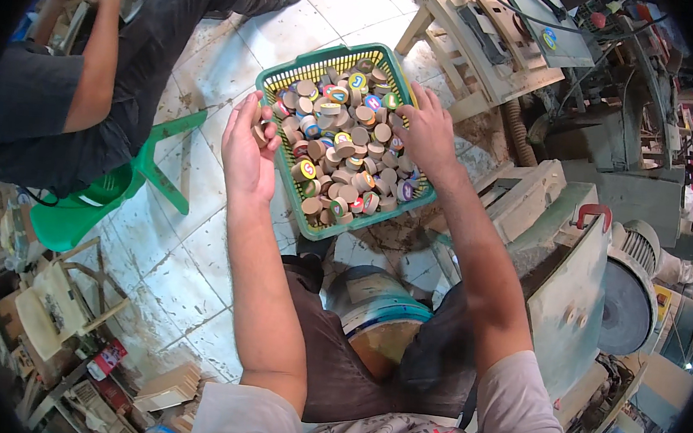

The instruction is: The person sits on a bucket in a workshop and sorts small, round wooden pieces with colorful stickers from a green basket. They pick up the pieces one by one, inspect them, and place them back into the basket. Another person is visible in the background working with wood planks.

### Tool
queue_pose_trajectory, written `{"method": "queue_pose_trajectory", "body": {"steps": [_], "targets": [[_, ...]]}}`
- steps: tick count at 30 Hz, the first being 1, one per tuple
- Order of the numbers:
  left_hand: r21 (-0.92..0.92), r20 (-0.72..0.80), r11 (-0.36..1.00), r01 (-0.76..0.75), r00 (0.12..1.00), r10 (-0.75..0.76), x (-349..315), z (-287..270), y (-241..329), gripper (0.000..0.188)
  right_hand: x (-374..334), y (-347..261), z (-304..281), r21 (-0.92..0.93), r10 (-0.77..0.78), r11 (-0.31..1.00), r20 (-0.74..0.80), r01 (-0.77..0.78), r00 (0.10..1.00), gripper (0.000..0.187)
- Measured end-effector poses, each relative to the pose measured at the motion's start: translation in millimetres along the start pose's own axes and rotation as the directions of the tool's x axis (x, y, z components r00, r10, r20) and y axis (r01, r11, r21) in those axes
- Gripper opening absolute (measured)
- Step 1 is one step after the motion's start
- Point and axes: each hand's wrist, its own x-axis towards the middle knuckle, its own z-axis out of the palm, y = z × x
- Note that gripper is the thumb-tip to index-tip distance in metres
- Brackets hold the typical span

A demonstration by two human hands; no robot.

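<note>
A green plastic basket [321,232] with slotted yellowish walls stands in front of me, heaped with small round wooden discs [359,136]. Several discs show coloured faces, such as a yellow disc [308,169] with a red mark; others show bare wood. My left hand [248,148] is at the basket's left rim, palm turned inward, its curled fingers closed around wooden discs [259,135]. Over the right rim, my right hand [430,133] reaches onto the pile with bent fingers. Whatever is under its fingertips is partly hidden.
Between my knees stands a round bucket-like container [382,333]. At left another person [37,111] sits on a green plastic chair [133,187]. A wooden stand [473,51] is at the far right; a machine with a grey disc [620,307] is nearer on the right. Wood scraps [170,386] lie lower left.
</note>
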Motion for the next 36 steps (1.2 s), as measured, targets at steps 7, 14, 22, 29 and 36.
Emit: {"method": "queue_pose_trajectory", "body": {"steps": [7, 14, 22, 29, 36], "targets": [[-0.01, 0.001, 1.0, -0.01, 1.0, 0.01, 0, 0, 2, 0.02, 17, 6, -2, 0.14, 0.033, 0.99, -0.088, -0.02, 0.996, 0.034], [-0.027, 0.015, 1.0, -0.01, 1.0, 0.01, 1, -2, 3, 0.022, 30, 11, 7, 0.17, -0.028, 0.985, -0.077, 0.041, 0.997, 0.025], [-0.042, 0.01, 0.999, -0.011, 1.0, 0.011, 1, -1, 2, 0.019, 33, 25, -12, 0.733, 0.032, 0.651, 0.232, -0.196, 0.972, 0.023], [-0.031, 0.0, 0.999, -0.009, 1.0, 0.009, -1, 3, 4, 0.019, 31, 14, -14, 0.361, 0.032, 0.931, 0.049, -0.047, 0.998, 0.022], [-0.032, 0.02, 0.999, -0.005, 1.0, 0.005, 2, -1, 1, 0.023, 67, -4, 14, 0.13, 0.018, 0.991, -0.128, -0.001, 0.992, 0.034]]}}
